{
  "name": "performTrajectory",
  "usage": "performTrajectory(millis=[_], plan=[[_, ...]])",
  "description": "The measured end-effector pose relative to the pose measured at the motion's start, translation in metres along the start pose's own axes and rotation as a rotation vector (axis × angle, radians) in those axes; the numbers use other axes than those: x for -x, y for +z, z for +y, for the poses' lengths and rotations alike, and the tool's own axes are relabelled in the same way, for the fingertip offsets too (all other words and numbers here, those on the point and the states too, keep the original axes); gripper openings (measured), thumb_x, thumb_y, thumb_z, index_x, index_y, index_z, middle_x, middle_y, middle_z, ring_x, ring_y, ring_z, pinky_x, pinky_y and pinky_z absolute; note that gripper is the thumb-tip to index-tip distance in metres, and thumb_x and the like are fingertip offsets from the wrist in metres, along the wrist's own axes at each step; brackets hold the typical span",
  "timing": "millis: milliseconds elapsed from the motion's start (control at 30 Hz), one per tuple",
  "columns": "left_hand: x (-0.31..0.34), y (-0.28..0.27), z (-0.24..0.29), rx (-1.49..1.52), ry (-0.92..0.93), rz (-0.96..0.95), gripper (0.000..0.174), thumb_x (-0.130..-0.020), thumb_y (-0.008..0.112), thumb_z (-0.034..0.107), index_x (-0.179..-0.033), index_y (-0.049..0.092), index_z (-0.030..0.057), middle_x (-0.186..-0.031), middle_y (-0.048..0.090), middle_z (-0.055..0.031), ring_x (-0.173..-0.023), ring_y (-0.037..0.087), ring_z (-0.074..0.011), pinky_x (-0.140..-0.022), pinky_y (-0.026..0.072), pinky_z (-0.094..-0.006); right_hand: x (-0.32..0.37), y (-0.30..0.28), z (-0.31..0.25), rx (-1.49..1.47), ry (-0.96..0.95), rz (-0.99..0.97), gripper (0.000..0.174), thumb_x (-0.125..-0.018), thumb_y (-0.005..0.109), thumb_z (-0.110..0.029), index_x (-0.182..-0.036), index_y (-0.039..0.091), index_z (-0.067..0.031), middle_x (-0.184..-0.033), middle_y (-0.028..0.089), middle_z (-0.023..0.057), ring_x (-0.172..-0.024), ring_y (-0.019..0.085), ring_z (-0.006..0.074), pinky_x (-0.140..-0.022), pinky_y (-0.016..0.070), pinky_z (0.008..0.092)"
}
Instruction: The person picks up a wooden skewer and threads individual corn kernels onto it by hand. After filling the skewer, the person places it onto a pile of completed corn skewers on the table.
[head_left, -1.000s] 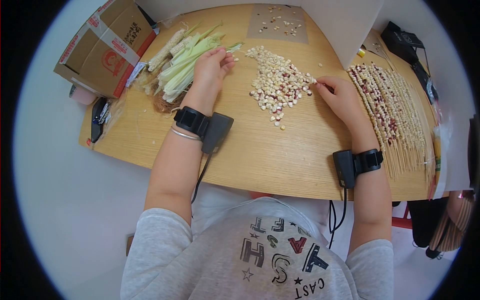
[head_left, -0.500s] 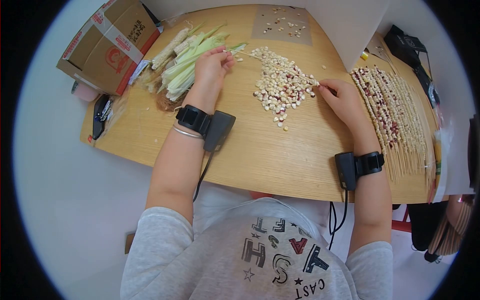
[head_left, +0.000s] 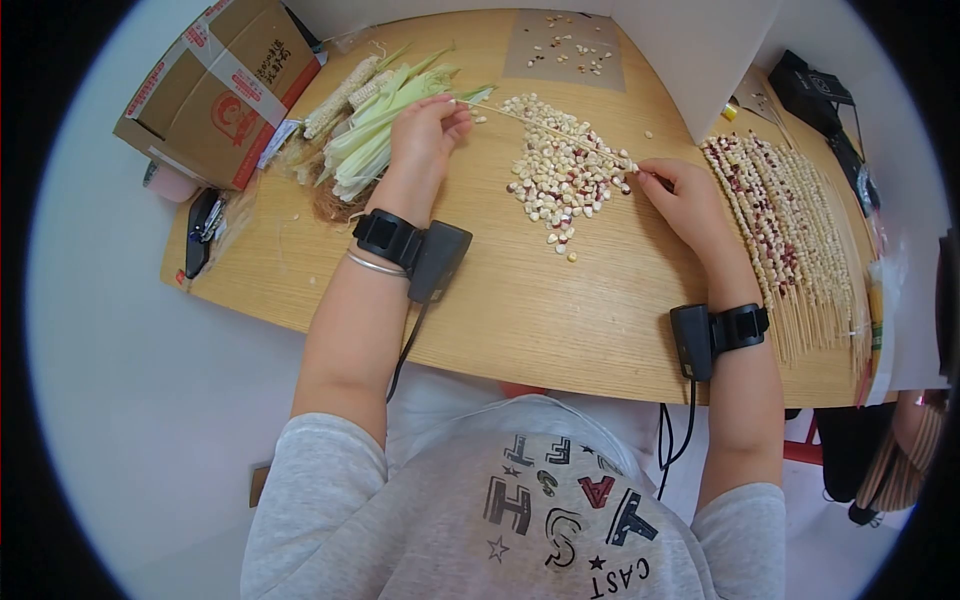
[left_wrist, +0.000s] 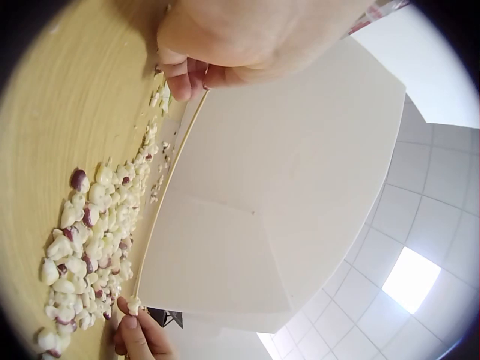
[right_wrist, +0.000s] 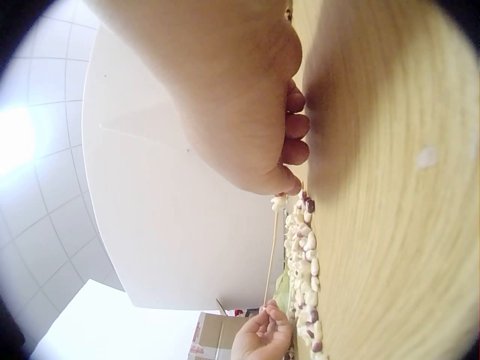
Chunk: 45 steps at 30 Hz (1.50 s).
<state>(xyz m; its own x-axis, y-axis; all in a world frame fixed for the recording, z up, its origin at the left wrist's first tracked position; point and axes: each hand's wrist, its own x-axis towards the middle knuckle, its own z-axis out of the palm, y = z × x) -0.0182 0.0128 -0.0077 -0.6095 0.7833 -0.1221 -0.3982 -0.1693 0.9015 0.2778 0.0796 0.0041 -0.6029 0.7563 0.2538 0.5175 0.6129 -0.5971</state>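
Observation:
A thin bamboo skewer (head_left: 550,128) stretches between both hands, above a loose pile of white and dark-red corn kernels (head_left: 565,180). My left hand (head_left: 423,135) pinches its far left end between thumb and fingertips, beside the green corn husks (head_left: 365,150). At the other end, the thumb and fingers of my right hand (head_left: 688,198) grip the skewer close to a few threaded kernels (left_wrist: 134,305). The long middle of the stick is bare in the left wrist view. In the right wrist view, my left hand (right_wrist: 264,334) shows at the skewer's far end.
Rows of skewers threaded with kernels (head_left: 785,215) lie at the right. Corn cobs (head_left: 340,97) lie among the husks, near a cardboard box (head_left: 215,95). Scattered kernels lie on a grey sheet (head_left: 515,60) at the back. White partition boards (head_left: 690,55) rise behind, and a stapler (head_left: 200,235) is at left.
Both hands keep their hold on the skewer. The left fingers have shifted only slightly at its end. Early on, the whole view moved a little.

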Motion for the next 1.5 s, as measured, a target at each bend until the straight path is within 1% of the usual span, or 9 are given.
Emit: performTrajectory(millis=[200, 467, 533, 967, 1067, 1133, 1233, 1333, 1500], plan=[[-0.0012, -0.0012, 0.0004, -0.004, 0.023, 0.015, 0.019, -0.083, 0.050, 0.000, -0.102, 0.049, -0.0060, -0.085, 0.057, -0.0131, -0.074, 0.056, -0.0184, -0.066, 0.0503, -0.0272, 0.0004, -0.0001, -0.0007, -0.003, -0.003, 0.008, 0.025, -0.079, 0.055, -0.023, -0.091, 0.064, -0.0023, -0.084, 0.063, 0.0168, -0.076, 0.059, 0.0292, -0.068, 0.0456, 0.0347], [-0.0022, -0.0027, -0.0009, -0.011, 0.031, -0.023, 0.021, -0.083, 0.050, -0.002, -0.104, 0.050, -0.0069, -0.083, 0.057, -0.0116, -0.071, 0.055, -0.0169, -0.064, 0.0498, -0.0264, -0.0001, 0.0015, 0.0040, -0.005, -0.023, 0.014, 0.026, -0.079, 0.056, -0.024, -0.091, 0.064, -0.0026, -0.083, 0.063, 0.0169, -0.075, 0.059, 0.0294, -0.068, 0.0454, 0.0350], [-0.0015, -0.0023, -0.0008, -0.013, 0.030, -0.018, 0.021, -0.083, 0.050, -0.001, -0.104, 0.050, -0.0069, -0.083, 0.057, -0.0116, -0.071, 0.055, -0.0168, -0.064, 0.0498, -0.0263, 0.0001, 0.0003, 0.0011, 0.000, 0.007, 0.001, 0.026, -0.080, 0.056, -0.024, -0.091, 0.064, -0.0029, -0.083, 0.063, 0.0169, -0.075, 0.059, 0.0293, -0.068, 0.0454, 0.0351], [-0.0016, -0.0030, 0.0018, -0.019, 0.038, -0.015, 0.020, -0.082, 0.049, -0.001, -0.101, 0.051, -0.0076, -0.080, 0.056, -0.0114, -0.067, 0.055, -0.0168, -0.061, 0.0494, -0.0266, 0.0010, 0.0001, -0.0013, -0.009, -0.001, 0.006, 0.026, -0.079, 0.056, -0.024, -0.091, 0.064, -0.0020, -0.083, 0.063, 0.0174, -0.075, 0.059, 0.0294, -0.068, 0.0452, 0.0353], [-0.0033, -0.0043, 0.0009, -0.020, 0.051, -0.032, 0.021, -0.082, 0.049, -0.002, -0.101, 0.050, -0.0082, -0.080, 0.056, -0.0116, -0.067, 0.055, -0.0168, -0.061, 0.0493, -0.0264, 0.0014, -0.0004, -0.0019, -0.004, 0.011, 0.008, 0.026, -0.079, 0.056, -0.024, -0.090, 0.064, -0.0021, -0.082, 0.062, 0.0176, -0.074, 0.059, 0.0299, -0.067, 0.0449, 0.0355], [-0.0034, -0.0044, -0.0006, -0.031, 0.059, -0.026, 0.021, -0.082, 0.049, -0.002, -0.101, 0.050, -0.0083, -0.080, 0.056, -0.0118, -0.067, 0.055, -0.0168, -0.061, 0.0492, -0.0262, 0.0004, -0.0002, 0.0003, 0.011, -0.035, 0.019, 0.025, -0.079, 0.057, -0.024, -0.088, 0.064, -0.0020, -0.079, 0.061, 0.0180, -0.072, 0.058, 0.0308, -0.065, 0.0443, 0.0363], [-0.0048, -0.0056, -0.0024, -0.053, 0.067, -0.027, 0.021, -0.082, 0.050, -0.002, -0.102, 0.051, -0.0082, -0.080, 0.057, -0.0118, -0.068, 0.055, -0.0168, -0.061, 0.0493, -0.0257, 0.0004, -0.0011, -0.0013, 0.017, -0.011, 0.003, 0.024, -0.079, 0.057, -0.024, -0.087, 0.063, -0.0019, -0.077, 0.060, 0.0182, -0.070, 0.057, 0.0316, -0.064, 0.0439, 0.0371], [-0.0046, -0.0047, -0.0027, -0.069, 0.067, -0.032, 0.021, -0.082, 0.050, -0.001, -0.102, 0.051, -0.0078, -0.081, 0.058, -0.0115, -0.068, 0.056, -0.0164, -0.062, 0.0493, -0.0252, 0.0005, 0.0013, 0.0027, 0.015, -0.042, 0.029, 0.023, -0.079, 0.056, -0.023, -0.086, 0.063, -0.0022, -0.075, 0.060, 0.0182, -0.069, 0.057, 0.0318, -0.063, 0.0435, 0.0375], [0.0012, -0.0006, -0.0008, -0.089, 0.065, -0.040, 0.020, -0.082, 0.052, 0.000, -0.101, 0.051, -0.0071, -0.081, 0.058, -0.0114, -0.069, 0.056, -0.0156, -0.062, 0.0492, -0.0246, 0.0013, 0.0014, 0.0017, 0.007, -0.034, 0.037, 0.023, -0.079, 0.057, -0.022, -0.087, 0.063, -0.0016, -0.077, 0.061, 0.0179, -0.069, 0.057, 0.0311, -0.064, 0.0440, 0.0363]])
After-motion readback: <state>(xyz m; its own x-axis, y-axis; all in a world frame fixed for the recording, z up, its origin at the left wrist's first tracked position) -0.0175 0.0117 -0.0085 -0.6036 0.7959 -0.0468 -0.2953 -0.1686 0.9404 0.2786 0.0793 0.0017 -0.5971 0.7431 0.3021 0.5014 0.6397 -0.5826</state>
